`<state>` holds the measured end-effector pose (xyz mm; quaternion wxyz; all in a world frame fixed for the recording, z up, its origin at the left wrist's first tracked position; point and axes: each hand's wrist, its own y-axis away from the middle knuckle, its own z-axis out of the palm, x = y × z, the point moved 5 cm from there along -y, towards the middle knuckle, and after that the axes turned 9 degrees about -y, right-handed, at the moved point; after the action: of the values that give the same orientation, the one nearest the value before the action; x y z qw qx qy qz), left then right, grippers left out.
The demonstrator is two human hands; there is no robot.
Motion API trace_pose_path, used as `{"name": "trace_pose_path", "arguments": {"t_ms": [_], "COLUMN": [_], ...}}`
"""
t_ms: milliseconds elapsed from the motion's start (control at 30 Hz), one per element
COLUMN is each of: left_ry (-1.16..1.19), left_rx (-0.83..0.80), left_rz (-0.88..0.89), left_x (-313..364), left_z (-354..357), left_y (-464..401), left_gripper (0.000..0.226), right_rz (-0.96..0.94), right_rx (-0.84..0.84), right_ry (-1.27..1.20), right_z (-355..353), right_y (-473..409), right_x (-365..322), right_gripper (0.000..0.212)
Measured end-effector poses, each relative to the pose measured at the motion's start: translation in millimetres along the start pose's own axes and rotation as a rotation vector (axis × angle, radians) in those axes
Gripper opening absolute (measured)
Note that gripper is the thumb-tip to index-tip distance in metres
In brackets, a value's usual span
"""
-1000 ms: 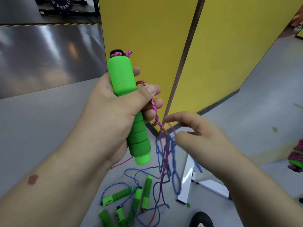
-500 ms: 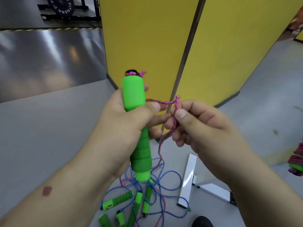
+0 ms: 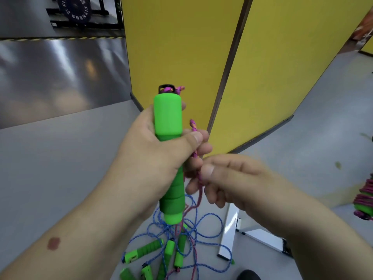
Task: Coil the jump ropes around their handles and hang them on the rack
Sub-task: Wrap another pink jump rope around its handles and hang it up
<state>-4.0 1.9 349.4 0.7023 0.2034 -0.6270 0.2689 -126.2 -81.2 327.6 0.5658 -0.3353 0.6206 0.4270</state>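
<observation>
Behind the green handle [image 3: 169,154], the yellow partition panels [image 3: 262,67] fill the upper view, standing on the grey floor [image 3: 60,158]. Below the handle, on that floor, lies a heap of loose jump ropes [image 3: 173,245]: blue cord tangled with further green handles, not yet coiled. To the right of the handle, at the frame edge, one coiled rope bundle [image 3: 365,201] is partly visible; what carries it cannot be determined, and no rack is identifiable.

The left hand [image 3: 155,158] forms the main grip: fingers and thumb are wrapped around the middle of the handle, holding it upright and clear of the heap. This orientation probably presents the shaft as a fixed spool for winding.

The right hand [image 3: 228,178], just right of the handle's lower half, pinches the pink rope [image 3: 198,178] between thumb and curled fingers. The rope leaves the black loop at the handle's top, runs down past the left fingers to the pinch, then falls toward the heap. The pinch appears to hold tension so that turns seat tightly.

No complete turn is visible around the handle; coiling is judged to be at an early stage.
</observation>
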Motion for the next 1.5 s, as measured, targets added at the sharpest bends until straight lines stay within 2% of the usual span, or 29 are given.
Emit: {"name": "trace_pose_path", "arguments": {"t_ms": [100, 267, 433, 600, 700, 800, 900, 1033, 1133, 1233, 1333, 1433, 1500], "left_ry": [-0.010, -0.023, -0.119, -0.044, 0.048, 0.082, 0.057, -0.100, -0.156, -0.145, -0.064, 0.056, 0.052], "left_rx": [0.017, -0.122, -0.182, -0.108, -0.049, 0.024, 0.026, -0.142, -0.181, -0.140, -0.056, 0.022, 0.048], "left_rz": [0.011, -0.027, 0.027, 0.052, 0.028, 0.026, 0.004, -0.008, 0.003, 0.025, 0.041, 0.020, 0.014], "left_x": [2.2, -9.5, -17.0, -11.1, -3.7, 2.2, -0.6, -14.6, -19.1, -16.7, -8.3, -2.3, -0.2], "left_z": [-6.7, 4.8, 18.8, 14.1, 6.0, -5.7, -6.6, 13.9, 24.1, 22.6, 12.9, -0.4, -6.9], "left_y": [-3.1, 4.6, 11.0, 7.7, 1.8, -4.1, -3.3, 9.3, 15.3, 14.1, 8.3, -0.2, -3.1], "left_gripper": [0.039, 0.044, 0.045, 0.043, 0.047, 0.041, 0.042, 0.047, 0.044, 0.040, 0.040, 0.042, 0.043], "right_rz": [-0.071, -0.238, -0.274, -0.207, -0.100, -0.008, -0.104, -0.263, -0.269, -0.228, -0.090, -0.004, -0.039], "right_rx": [0.068, 0.281, 0.401, 0.350, 0.214, 0.078, 0.143, 0.273, 0.343, 0.366, 0.252, 0.071, 0.087], "right_ry": [-0.008, -0.152, -0.228, -0.172, -0.099, 0.029, -0.020, -0.148, -0.164, -0.186, -0.132, -0.036, -0.014], "right_z": [-4.7, -12.5, -15.5, -12.5, -11.0, -5.5, -7.1, -9.6, -11.9, -13.0, -10.8, -5.0, -7.7], "right_y": [0.2, -1.8, 2.5, -2.4, -2.4, 2.0, 0.7, 1.8, 4.4, 0.9, -2.0, 1.5, 1.9], "right_x": [-4.0, -15.9, -24.3, -12.7, -5.1, -1.6, -7.0, -24.1, -28.4, -20.8, -9.5, -4.5, -5.6], "right_gripper": [0.019, 0.014, 0.016, 0.022, 0.032, 0.024, 0.017, 0.015, 0.018, 0.021, 0.036, 0.028, 0.021]}}
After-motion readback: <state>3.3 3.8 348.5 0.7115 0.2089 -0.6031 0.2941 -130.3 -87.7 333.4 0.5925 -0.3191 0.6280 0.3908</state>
